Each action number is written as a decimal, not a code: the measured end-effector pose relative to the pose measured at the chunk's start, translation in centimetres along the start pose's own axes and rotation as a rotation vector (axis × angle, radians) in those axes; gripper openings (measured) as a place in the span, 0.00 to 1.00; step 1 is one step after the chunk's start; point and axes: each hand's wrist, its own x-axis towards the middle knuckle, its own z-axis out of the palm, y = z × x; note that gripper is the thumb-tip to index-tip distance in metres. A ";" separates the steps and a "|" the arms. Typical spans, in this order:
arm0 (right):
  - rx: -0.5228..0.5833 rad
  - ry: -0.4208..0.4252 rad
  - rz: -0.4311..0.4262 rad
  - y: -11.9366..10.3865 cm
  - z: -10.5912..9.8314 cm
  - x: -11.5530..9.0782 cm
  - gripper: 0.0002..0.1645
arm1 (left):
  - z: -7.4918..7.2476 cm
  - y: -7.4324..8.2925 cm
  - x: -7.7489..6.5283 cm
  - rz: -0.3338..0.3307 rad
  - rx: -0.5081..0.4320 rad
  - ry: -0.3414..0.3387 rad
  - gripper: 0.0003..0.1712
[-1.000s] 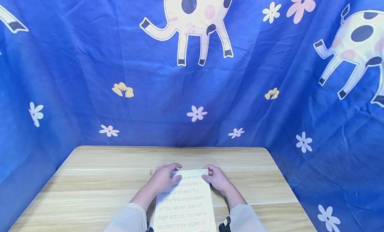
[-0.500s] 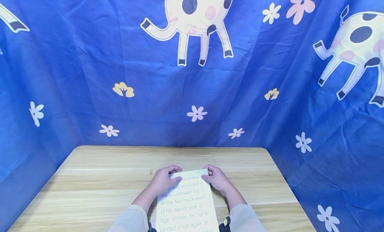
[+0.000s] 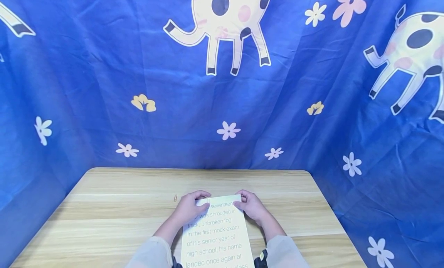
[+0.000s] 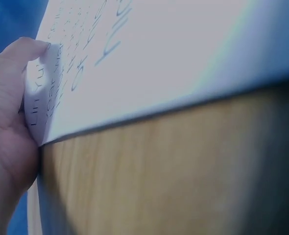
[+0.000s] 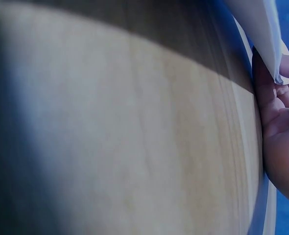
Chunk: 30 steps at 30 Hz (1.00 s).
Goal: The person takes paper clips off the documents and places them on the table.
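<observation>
A white paper (image 3: 216, 235) printed with large lines of text stands out in front of me in the head view, its lower end running out of the frame. My left hand (image 3: 190, 207) pinches its upper left corner, the thumb lying over the first printed words. At the upper right corner, my right hand (image 3: 252, 208) grips it with the thumb on the printed face and the fingers behind. From the left wrist, the paper (image 4: 149, 63) bends near the left thumb. The right wrist view shows the corner of the paper (image 5: 262, 34) between thumb and fingers.
An orange paper clip (image 3: 175, 198) lies on the wooden table (image 3: 114, 214), just left of my left hand. Blue cloth (image 3: 180, 118) with cow and flower prints hangs behind the table and along both sides.
The paper's lower part has swung slightly to the right. My left hand has shifted a little at its corner; the right hand has stayed nearly where it was.
</observation>
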 end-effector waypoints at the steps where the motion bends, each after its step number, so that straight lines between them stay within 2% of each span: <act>1: 0.000 -0.002 0.000 0.0 0.0 0.0 0.11 | 0.0 0.0 0.0 -0.004 -0.006 0.003 0.17; 11: -0.011 -0.009 -0.014 0.0 -0.3 0.0 0.09 | 0.2 0.1 0.2 -0.037 -0.085 0.037 0.17; 16: 0.001 -0.013 -0.009 0.1 -0.2 0.0 0.10 | 0.3 -0.1 0.2 -0.050 -0.073 0.076 0.17; 20: 0.014 -0.012 -0.010 0.2 -0.2 0.1 0.12 | 0.1 -0.1 0.1 -0.032 -0.074 0.093 0.17; 30: 0.023 -0.008 -0.025 0.2 -0.3 0.2 0.12 | -1.6 0.2 0.3 0.004 -0.008 0.103 0.17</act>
